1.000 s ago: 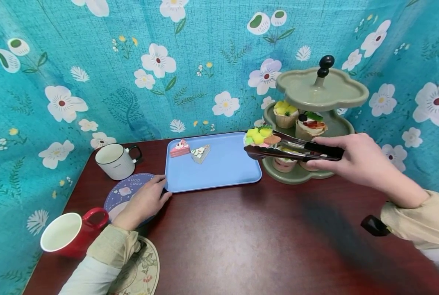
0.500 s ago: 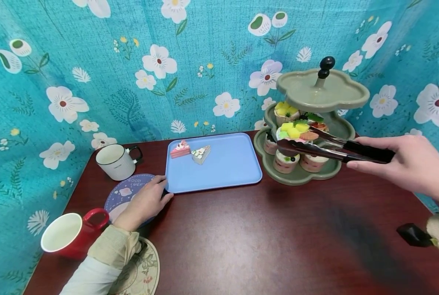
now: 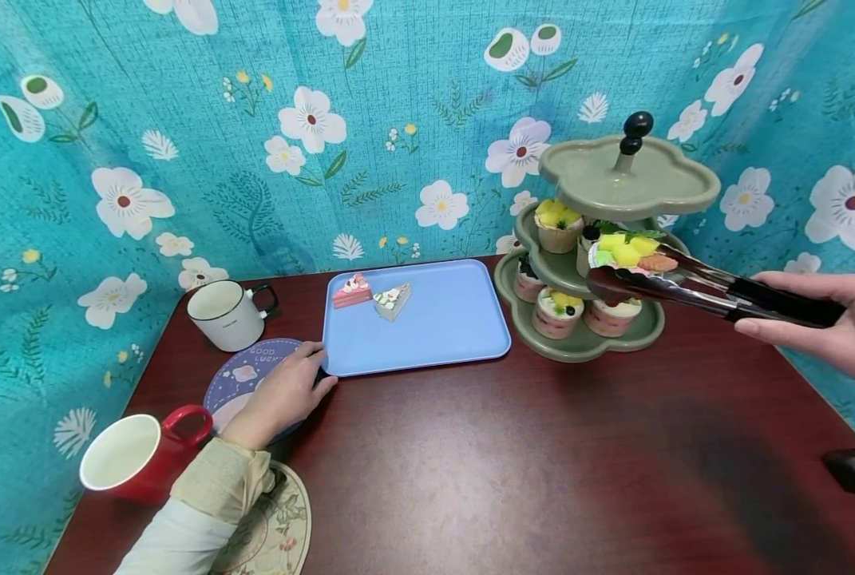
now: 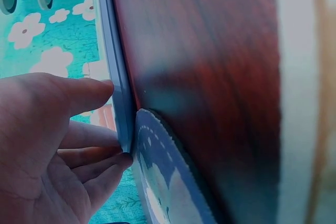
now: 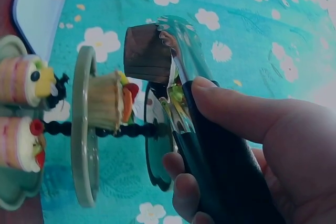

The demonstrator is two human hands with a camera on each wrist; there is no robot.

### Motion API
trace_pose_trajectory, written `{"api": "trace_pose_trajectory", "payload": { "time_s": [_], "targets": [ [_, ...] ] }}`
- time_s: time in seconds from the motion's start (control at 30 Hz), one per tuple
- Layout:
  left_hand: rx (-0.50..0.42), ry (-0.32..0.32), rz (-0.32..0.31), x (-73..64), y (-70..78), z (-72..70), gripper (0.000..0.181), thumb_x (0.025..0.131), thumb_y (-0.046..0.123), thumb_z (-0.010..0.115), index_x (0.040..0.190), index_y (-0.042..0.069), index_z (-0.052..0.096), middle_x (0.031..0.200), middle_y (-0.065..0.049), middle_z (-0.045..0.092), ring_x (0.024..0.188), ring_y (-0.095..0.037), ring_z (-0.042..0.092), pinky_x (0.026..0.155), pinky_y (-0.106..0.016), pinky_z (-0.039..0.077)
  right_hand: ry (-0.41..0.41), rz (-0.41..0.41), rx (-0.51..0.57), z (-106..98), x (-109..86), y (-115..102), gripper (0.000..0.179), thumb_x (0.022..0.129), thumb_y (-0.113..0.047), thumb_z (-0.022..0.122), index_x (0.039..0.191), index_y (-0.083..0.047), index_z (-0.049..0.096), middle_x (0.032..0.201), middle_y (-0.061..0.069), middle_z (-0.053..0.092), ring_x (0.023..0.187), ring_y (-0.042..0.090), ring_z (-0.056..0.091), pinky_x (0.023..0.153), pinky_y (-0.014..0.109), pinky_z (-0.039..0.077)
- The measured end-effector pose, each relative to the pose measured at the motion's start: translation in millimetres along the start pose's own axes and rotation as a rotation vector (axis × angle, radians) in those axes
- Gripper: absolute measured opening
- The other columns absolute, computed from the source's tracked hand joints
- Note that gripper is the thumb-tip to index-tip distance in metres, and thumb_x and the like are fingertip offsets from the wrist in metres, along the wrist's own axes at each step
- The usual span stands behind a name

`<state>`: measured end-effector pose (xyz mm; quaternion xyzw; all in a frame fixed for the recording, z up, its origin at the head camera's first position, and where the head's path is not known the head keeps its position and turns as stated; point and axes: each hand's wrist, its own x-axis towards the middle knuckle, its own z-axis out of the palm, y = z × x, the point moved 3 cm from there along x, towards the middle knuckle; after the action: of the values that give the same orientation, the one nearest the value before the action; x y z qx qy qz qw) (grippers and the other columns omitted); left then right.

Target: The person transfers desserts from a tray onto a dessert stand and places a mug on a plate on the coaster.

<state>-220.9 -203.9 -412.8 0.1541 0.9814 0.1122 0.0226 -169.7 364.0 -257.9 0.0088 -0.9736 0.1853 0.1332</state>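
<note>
My right hand [image 3: 847, 323] holds metal tongs with black handles [image 3: 786, 302]. Between the tong tips is a cupcake [image 3: 627, 251] topped with yellow fruit cubes; its brown cup [image 5: 147, 52] shows in the right wrist view. In the head view the cupcake overlaps the middle tier of a green three-tier stand [image 3: 617, 188]. My left hand [image 3: 286, 391] grips the near left corner of a light blue tray [image 3: 441, 319], thumb and fingers on either side of it. A pink cake slice [image 3: 352, 292] and a white one [image 3: 393, 301] lie on the tray.
Several cupcakes, one at the front [image 3: 558, 313], fill the stand's lower tiers; its top tier [image 3: 657, 176] is bare. A white mug [image 3: 226, 319], a red mug [image 3: 157, 459], a purple round mat [image 3: 243, 371] and a floral mat [image 3: 283, 527] sit at the left. A flowered curtain [image 3: 398, 120] stands behind.
My right hand has moved right, carrying the tongs and cupcake from near the tray's right end across the front of the stand. My left hand and the tray stay in place.
</note>
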Motion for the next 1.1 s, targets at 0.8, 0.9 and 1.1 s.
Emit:
{"api": "trace_pose_trajectory", "payload": {
  "time_s": [0.8,0.9,1.1],
  "targets": [
    [-0.022,0.009,0.002,-1.4,0.6,-0.3,0.052,0.094,0.025,0.066,0.134,-0.007,0.056,0.139,-0.025,0.053,0.127,-0.038,0.055,0.105,-0.054,0.045,0.101,0.130,0.076,-0.7,6.5,59.7,0.062,0.088,-0.026,0.075,0.128,0.016,0.055,0.085,0.003,0.074,0.052,-0.012,0.038,0.043,0.017,0.036],
    [-0.024,0.009,-0.005,-1.5,0.5,0.2,0.052,0.094,0.025,0.066,0.134,-0.007,0.056,0.139,-0.024,0.053,0.127,-0.038,0.055,0.106,-0.054,0.045,0.099,0.154,0.025,-0.7,8.8,63.2,0.064,0.089,-0.030,0.073,0.129,0.016,0.054,0.106,0.036,0.064,0.053,-0.013,0.034,0.043,0.017,0.035],
    [-0.020,0.011,-0.004,-1.9,-0.1,0.9,0.053,0.094,0.026,0.067,0.135,-0.006,0.056,0.139,-0.023,0.053,0.127,-0.038,0.055,0.106,-0.054,0.045,0.079,0.170,0.037,2.7,14.4,67.4,0.064,0.090,-0.030,0.071,0.129,0.018,0.053,0.092,0.036,0.065,0.051,-0.006,0.038,0.042,0.021,0.035]
  ]
}}
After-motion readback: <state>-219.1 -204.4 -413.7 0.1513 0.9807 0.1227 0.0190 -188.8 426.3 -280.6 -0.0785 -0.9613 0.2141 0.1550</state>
